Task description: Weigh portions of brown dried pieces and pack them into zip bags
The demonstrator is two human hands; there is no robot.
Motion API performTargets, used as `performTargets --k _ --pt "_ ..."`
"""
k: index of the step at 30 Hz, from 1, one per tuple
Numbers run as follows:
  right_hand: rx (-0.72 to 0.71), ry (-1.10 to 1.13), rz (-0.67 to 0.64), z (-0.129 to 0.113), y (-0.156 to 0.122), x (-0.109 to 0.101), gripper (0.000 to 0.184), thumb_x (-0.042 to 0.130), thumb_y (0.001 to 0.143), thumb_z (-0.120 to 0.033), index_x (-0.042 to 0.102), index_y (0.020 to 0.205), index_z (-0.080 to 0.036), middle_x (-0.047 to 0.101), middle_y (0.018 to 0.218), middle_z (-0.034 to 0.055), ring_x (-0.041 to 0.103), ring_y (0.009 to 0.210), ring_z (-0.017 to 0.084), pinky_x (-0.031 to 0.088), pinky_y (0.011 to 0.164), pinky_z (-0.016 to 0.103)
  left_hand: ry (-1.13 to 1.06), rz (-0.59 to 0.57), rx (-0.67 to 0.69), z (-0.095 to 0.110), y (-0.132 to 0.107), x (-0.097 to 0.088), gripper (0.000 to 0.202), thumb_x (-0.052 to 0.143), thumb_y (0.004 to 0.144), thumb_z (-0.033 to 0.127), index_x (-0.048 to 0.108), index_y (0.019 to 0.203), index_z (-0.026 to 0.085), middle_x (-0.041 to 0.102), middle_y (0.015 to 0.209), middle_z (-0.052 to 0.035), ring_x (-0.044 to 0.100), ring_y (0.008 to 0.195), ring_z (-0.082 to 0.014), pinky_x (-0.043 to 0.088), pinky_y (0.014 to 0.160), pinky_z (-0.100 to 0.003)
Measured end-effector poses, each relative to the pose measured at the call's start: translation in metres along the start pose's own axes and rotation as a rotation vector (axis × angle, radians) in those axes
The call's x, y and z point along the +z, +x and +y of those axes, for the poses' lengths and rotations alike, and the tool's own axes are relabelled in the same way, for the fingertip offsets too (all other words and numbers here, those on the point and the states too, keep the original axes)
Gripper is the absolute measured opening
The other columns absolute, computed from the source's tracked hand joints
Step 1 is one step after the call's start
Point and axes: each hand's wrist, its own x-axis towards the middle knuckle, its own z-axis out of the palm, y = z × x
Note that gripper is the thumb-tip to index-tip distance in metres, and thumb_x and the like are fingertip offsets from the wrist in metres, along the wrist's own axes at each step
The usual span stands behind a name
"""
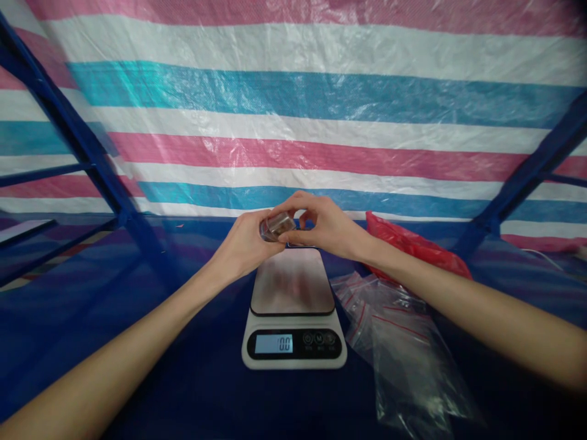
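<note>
My left hand (245, 244) and my right hand (323, 226) meet above the far end of a white kitchen scale (293, 351). Together they pinch a small clear plastic bag (276, 225) with brownish contents I cannot name. Both hands are closed on it, fingertips curled over its top. The scale's steel plate (293, 284) is bare and its display (279, 343) reads 0.0. The hands hover just above the plate's back edge, not touching it.
Several clear zip bags with red seal lines (394, 330) lie to the right of the scale. A red plastic bag (413, 244) sits behind them. The surface is dark blue cloth (192, 379). Blue metal frame bars (77, 134) and a striped tarp (302, 104) enclose the space.
</note>
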Motion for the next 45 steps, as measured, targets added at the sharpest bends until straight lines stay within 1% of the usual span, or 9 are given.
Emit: performTargets --k 6,11,16,19,23,26,33,37,45 --pt "-0.102 -0.064 0.095 -0.004 0.001 -0.003 0.035 0.078 0.090 -0.029 0.072 0.124 -0.024 0.068 0.118 0.0076 0.062 0.102 0.022 0.052 0.081 0.033 -0.091 0.026 -0.018 0.008 -0.001 0.000 0.012 0.074 0.075 0.025 0.072 0.086 0.019 0.074 0.080 -0.0011 0.067 0.074 -0.0187 0.052 0.066 -0.029" --pt "-0.064 -0.124 0.277 -0.010 -0.005 -0.034 0.032 0.053 0.107 -0.036 0.061 0.137 -0.025 0.065 0.134 0.0076 0.061 0.100 0.020 0.051 0.084 0.034 -0.360 0.136 -0.203 0.013 -0.004 -0.013 0.022 0.078 0.083 0.036 0.067 0.093 0.020 0.069 0.072 0.0016 0.049 0.041 -0.0082 0.033 0.039 -0.022" --pt "0.239 -0.209 0.291 0.017 -0.063 -0.045 0.021 0.066 0.100 -0.041 0.065 0.106 -0.020 0.067 0.085 0.0005 0.058 0.073 0.015 0.046 0.068 0.030 -0.843 0.125 -0.251 0.008 -0.004 -0.021 0.036 0.084 0.080 0.025 0.063 0.110 0.022 0.077 0.093 -0.0043 0.074 0.081 -0.0185 0.059 0.066 -0.024" --pt "0.433 -0.364 0.110 0.033 -0.104 -0.035 0.019 0.073 0.094 -0.037 0.064 0.088 -0.021 0.067 0.080 0.0002 0.060 0.070 0.016 0.046 0.068 0.031 -1.004 0.066 -0.345 0.014 -0.006 -0.013 0.028 0.080 0.085 0.023 0.066 0.108 0.021 0.079 0.111 -0.0103 0.077 0.096 -0.0249 0.065 0.081 -0.035" --pt "0.426 -0.558 0.064 0.029 -0.122 -0.029 0.026 0.082 0.087 -0.037 0.067 0.102 -0.022 0.071 0.097 0.0054 0.064 0.090 0.025 0.049 0.082 0.038 -1.033 0.011 -0.381 0.026 -0.014 0.004 0.022 0.078 0.090 0.032 0.072 0.105 0.019 0.078 0.121 -0.0141 0.078 0.103 -0.0279 0.066 0.083 -0.036" --pt "0.314 -0.402 0.187 0.011 -0.112 -0.028 0.022 0.073 0.097 -0.038 0.067 0.111 -0.023 0.071 0.110 0.0064 0.063 0.104 0.025 0.048 0.093 0.039 -0.926 -0.026 -0.405 0.033 -0.020 0.017 0.028 0.081 0.086 0.040 0.076 0.095 0.014 0.082 0.104 -0.0147 0.079 0.083 -0.0235 0.066 0.069 -0.029" --pt "0.311 0.377 0.200 -0.035 -0.105 0.013 0.029 0.056 0.107 -0.042 0.070 0.094 -0.020 0.066 0.084 0.0011 0.061 0.078 0.016 0.050 0.074 0.029 -0.765 -0.082 -0.296 0.062 -0.043 0.050 0.032 0.082 0.084 0.045 0.062 0.092 0.022 0.074 0.065 0.0012 0.066 0.046 -0.0156 0.051 0.042 -0.021" --pt "0.366 0.615 0.272 -0.044 -0.113 0.030 0.032 0.055 0.107 -0.043 0.069 0.089 -0.020 0.064 0.078 0.0003 0.059 0.069 0.015 0.049 0.068 0.028 -0.765 -0.183 -0.247 0.068 -0.053 0.061 0.031 0.072 0.092 0.049 0.055 0.092 0.024 0.070 0.064 0.0040 0.065 0.050 -0.0139 0.053 0.047 -0.021" --pt "0.472 0.764 0.367 -0.028 -0.113 0.030 0.027 0.064 0.102 -0.044 0.069 0.087 -0.022 0.060 0.080 -0.0003 0.053 0.073 0.015 0.045 0.070 0.029 -0.592 0.008 -0.144 0.062 -0.053 0.055 0.032 0.060 0.101 0.046 0.068 0.086 0.019 0.067 0.078 0.0008 0.062 0.069 -0.0116 0.052 0.061 -0.018"
